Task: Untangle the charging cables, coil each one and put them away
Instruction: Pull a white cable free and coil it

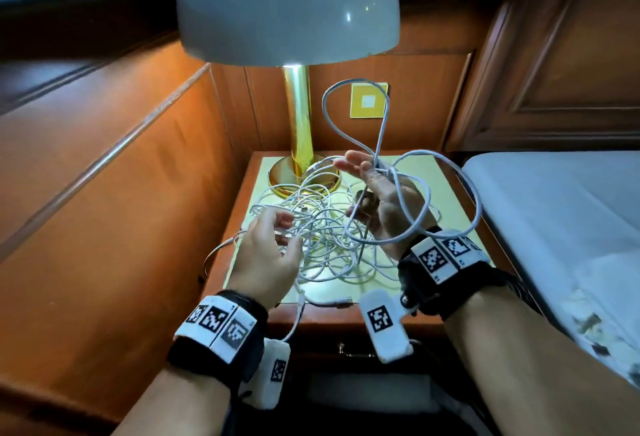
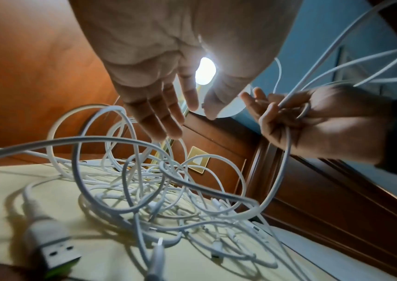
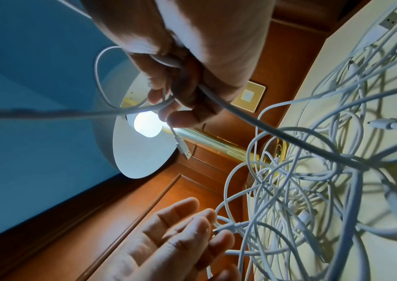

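A tangle of white charging cables (image 1: 322, 227) lies on the cream top of a nightstand (image 1: 464, 227). My right hand (image 1: 377, 193) is raised over it, its fingers curled round several loops of one white cable (image 1: 382, 130) that arch up and out to the right. In the right wrist view the right hand (image 3: 180, 85) grips those loops, and a USB plug (image 3: 183, 148) dangles below the fingers. My left hand (image 1: 273, 245) hovers at the left side of the tangle, fingers relaxed and holding nothing. Its fingertips (image 3: 213, 218) reach a strand end.
A lamp with a white shade (image 1: 287, 9) and gold stem (image 1: 299, 116) stands at the back of the nightstand. A gold switch plate (image 1: 369, 101) is on the wood panel behind. A bed (image 1: 554, 210) lies to the right. A USB-A plug (image 2: 53, 252) lies near the front edge.
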The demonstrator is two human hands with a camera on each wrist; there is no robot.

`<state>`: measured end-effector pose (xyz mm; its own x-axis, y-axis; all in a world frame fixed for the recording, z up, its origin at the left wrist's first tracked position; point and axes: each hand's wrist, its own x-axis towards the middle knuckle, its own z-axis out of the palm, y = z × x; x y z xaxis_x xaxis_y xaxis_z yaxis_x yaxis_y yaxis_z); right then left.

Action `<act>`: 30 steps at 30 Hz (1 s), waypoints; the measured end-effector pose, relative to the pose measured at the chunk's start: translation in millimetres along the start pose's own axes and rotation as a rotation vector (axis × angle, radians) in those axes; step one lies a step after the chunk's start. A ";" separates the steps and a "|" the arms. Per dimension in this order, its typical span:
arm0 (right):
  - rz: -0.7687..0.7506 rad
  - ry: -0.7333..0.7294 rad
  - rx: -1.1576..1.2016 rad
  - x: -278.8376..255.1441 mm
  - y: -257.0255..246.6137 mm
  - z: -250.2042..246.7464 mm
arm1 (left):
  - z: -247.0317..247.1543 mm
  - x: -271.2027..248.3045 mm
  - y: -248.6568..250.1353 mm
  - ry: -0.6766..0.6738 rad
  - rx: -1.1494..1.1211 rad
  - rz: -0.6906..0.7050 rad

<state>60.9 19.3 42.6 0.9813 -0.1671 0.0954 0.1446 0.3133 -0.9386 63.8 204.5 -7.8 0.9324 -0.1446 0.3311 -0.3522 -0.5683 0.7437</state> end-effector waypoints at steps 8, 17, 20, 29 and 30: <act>0.083 -0.130 -0.007 -18.2 -10.9 1.1 | -6.5 0.8 17.9 0.089 -0.373 0.108; 0.324 -0.083 0.182 -86.6 -62.1 1.5 | -27.1 -51.0 90.4 0.016 -0.630 0.366; 0.353 -0.077 0.204 -114.8 -87.3 6.2 | -35.5 -68.8 114.9 0.021 -0.550 0.512; 0.621 -0.031 -0.291 -196.4 -90.4 -26.1 | -32.3 -112.3 151.9 0.064 -0.573 0.378; 0.630 -0.025 -0.400 -208.1 -79.6 -34.9 | -31.7 -114.6 153.2 0.062 -0.609 0.334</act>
<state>-159.2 -3.4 85.9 0.8662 -0.0451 -0.4976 -0.4989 -0.0223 -0.8664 -99.5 159.7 86.6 0.7661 -0.1761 0.6182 -0.6191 0.0566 0.7833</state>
